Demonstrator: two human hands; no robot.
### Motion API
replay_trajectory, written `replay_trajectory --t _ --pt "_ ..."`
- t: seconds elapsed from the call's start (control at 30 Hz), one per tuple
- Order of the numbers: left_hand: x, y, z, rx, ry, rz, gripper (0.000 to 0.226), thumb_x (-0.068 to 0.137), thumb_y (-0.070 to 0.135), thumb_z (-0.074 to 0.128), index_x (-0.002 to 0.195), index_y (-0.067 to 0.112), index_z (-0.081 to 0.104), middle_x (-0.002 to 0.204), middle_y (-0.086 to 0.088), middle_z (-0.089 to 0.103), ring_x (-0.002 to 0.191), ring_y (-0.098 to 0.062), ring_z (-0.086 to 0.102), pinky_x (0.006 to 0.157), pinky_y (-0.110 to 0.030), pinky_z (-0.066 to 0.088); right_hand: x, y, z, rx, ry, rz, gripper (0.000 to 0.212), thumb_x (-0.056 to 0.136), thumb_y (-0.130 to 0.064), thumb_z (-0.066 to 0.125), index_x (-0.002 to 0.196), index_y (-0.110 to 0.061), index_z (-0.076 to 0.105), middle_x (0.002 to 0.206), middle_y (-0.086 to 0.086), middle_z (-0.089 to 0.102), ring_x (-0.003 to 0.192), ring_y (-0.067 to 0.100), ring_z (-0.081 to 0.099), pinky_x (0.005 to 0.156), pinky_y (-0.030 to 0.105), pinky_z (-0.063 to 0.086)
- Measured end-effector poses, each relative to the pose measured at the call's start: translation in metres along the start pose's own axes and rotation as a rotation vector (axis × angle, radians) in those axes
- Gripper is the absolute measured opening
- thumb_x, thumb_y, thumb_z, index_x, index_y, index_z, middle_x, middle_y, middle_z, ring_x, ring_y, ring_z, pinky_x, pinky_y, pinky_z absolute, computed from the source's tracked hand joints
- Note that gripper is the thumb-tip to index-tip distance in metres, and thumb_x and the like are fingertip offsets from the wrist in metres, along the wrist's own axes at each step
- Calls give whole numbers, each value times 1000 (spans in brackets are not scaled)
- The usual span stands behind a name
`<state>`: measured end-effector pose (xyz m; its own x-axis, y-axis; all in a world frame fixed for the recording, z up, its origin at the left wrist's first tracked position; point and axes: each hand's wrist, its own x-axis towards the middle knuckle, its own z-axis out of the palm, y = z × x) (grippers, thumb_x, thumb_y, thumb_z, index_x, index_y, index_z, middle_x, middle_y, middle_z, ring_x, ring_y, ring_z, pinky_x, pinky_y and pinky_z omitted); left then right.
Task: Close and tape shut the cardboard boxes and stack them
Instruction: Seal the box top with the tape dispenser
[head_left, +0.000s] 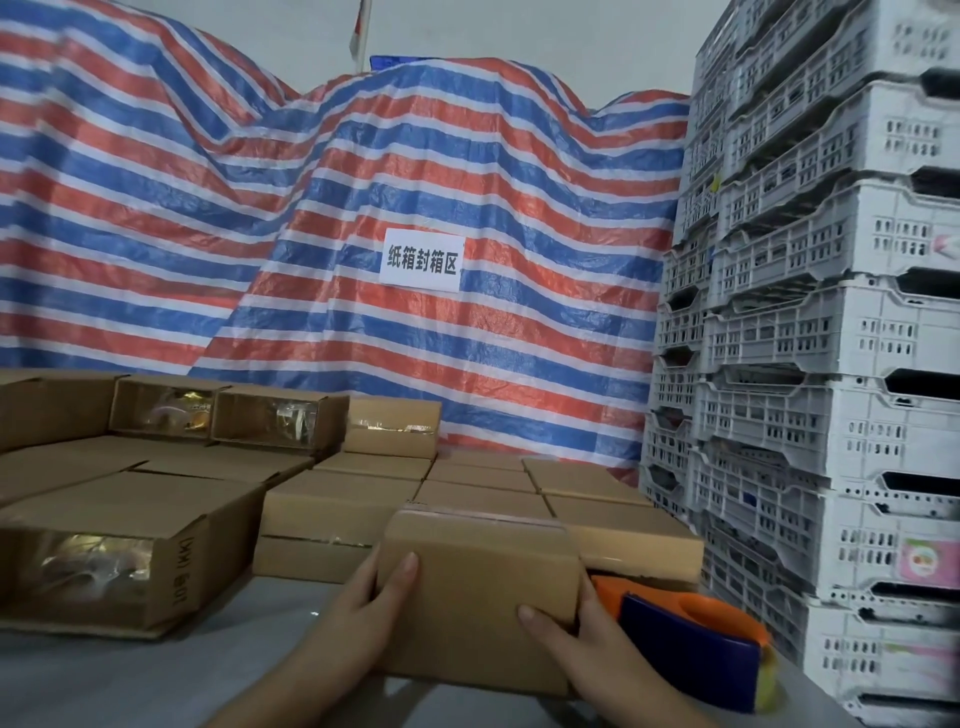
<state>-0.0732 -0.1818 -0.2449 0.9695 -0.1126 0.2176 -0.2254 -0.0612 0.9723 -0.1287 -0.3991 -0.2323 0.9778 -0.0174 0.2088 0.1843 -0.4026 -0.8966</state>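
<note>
We hold the closed box (478, 592) off the desk (156, 675), left hand (363, 597) and right hand (576, 639) clamped on its ends, long axis crosswise. The stack (483, 483) lies straight ahead, neither hand nearer.

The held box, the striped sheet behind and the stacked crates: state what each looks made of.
Held box: brown cardboard, matte, with a folded flap edge and glossy clear tape along its top. Striped sheet: likely woven plastic tarp, going by its slight sheen, creases and fine weave texture. Stacked crates: pale grey moulded plastic, apparently rigid, with slotted vent holes and scuffed, dirty surfaces.
</note>
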Motion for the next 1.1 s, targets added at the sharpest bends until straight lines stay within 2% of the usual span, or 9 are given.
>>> replay_trajectory --t 0.2,0.33,0.47,0.57,0.63,0.7,0.83,1.03,1.1 --pt "-12 11 6 46 160 87 58 75 68 47 118 33 61 100 12 63 92 -2 55 71 -27 41 -11 -3 5 105 138 -59 78 82 -46 66 152 -38 31 135 -9 54 123 11 51 102 33 44" --pt "-9 56 13 3 222 183 54 65 78 41 91 35 62 93 9 64 86 -7 58 63 -27 41 -4 -29 3 210 342 -144 78 66 -67 61 137 -37 50 113 -17 61 100 -1 57 73 17 44" --pt "38 116 17 -43 189 251 46 85 72 42 97 31 58 99 10 58 91 -10 57 69 -28 44 41 -74 -22 328 520 -247 86 63 -76 62 134 -27 59 121 -8 67 110 12 63 98 38 52" --pt "100 151 16 -52 134 201 49 93 58 49 126 22 50 116 -2 56 109 -26 55 94 -45 48 98 -102 -49 386 511 -179 71 81 -65 67 137 -22 55 123 -5 66 112 19 62 98 44 52" --pt "142 163 19 -47 86 204 50 95 48 53 131 15 49 117 -5 58 109 -27 57 98 -47 47 138 -112 -64 463 482 -114 54 87 -59 66 124 -21 57 110 -4 67 100 20 64 82 40 55" --pt "182 164 25 -15 72 215 52 95 45 54 135 11 49 119 -7 59 110 -27 57 102 -47 45 179 -114 -73 495 474 -87 45 88 -56 66 117 -24 57 106 -1 67 97 23 65 85 43 57" --pt "263 151 42 -10 132 150 53 97 48 49 135 12 46 112 -6 55 108 -27 54 97 -42 46 258 -104 -87 525 414 -7 44 88 -50 69 117 -18 60 107 6 70 97 29 68 93 49 56" --pt "350 123 57 105 260 121 56 98 49 45 138 10 47 111 -5 50 98 -25 47 83 -36 40 341 -71 -95 442 324 114 25 87 -49 62 93 -25 64 59 -3 70 66 20 65 57 30 52" --pt "370 116 61 178 247 113 58 98 48 43 140 9 46 126 -10 53 105 -28 50 88 -37 40 361 -62 -94 406 317 159 26 88 -50 58 93 -25 63 67 0 68 64 22 62 59 29 46"
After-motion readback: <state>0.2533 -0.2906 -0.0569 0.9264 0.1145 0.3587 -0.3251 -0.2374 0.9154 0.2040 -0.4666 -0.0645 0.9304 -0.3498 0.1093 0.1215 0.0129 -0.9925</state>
